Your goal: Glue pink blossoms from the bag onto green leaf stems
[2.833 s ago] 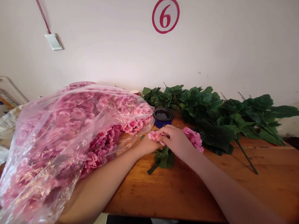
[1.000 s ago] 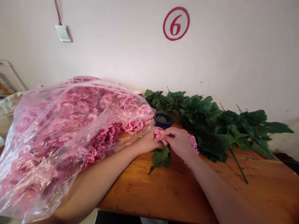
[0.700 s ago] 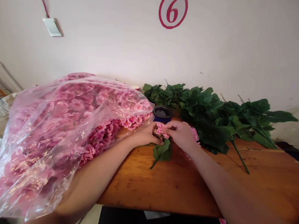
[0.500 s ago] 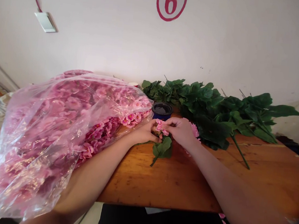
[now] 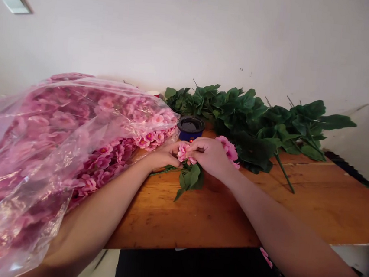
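My left hand [image 5: 165, 155] and my right hand [image 5: 209, 155] meet over the wooden table [image 5: 223, 212], both pinched on a small pink artificial flower [image 5: 183, 152]. A green leaf sprig [image 5: 189, 179] hangs just below the fingers and touches the table. More pink blossoms [image 5: 228, 148] show behind my right hand. A big clear plastic bag of pink flowers [image 5: 50, 143] lies at the left, against my left forearm.
A small dark blue pot [image 5: 190, 128] stands just beyond my hands. Green leafy stems [image 5: 257, 124] are heaped along the white wall at the back right. The table's front edge runs close to my body.
The camera has tilted down and the wall number has slid almost out of view. My hands stay together on the pink flower, fingers shifting slightly around it.
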A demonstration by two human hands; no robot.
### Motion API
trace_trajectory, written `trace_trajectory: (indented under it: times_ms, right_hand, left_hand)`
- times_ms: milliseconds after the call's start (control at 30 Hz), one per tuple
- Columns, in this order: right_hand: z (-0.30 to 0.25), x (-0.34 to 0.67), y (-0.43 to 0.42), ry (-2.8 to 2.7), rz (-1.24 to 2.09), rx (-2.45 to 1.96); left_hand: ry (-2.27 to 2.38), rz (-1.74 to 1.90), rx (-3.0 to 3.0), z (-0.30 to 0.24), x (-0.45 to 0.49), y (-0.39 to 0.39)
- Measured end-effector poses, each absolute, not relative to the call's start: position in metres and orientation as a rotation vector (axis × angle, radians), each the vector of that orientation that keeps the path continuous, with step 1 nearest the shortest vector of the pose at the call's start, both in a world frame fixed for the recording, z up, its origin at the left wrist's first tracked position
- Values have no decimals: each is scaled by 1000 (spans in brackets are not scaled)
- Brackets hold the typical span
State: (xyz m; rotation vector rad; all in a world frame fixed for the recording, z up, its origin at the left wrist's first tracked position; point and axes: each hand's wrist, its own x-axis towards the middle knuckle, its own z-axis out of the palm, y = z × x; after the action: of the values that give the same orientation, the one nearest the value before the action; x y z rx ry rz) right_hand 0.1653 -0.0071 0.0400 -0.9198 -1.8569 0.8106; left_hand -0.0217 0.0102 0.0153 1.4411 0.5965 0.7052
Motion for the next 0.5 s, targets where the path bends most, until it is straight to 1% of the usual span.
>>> trace_trajectory:
  times_ms: [233,500]
  right_hand:
    - [44,165,-9,-1733,903,-882]
    - [42,164,-11,-1784,885,-969]
  left_hand:
    - [441,802,1233,10,-17,19]
    - [534,825,1085,10,-9,17]
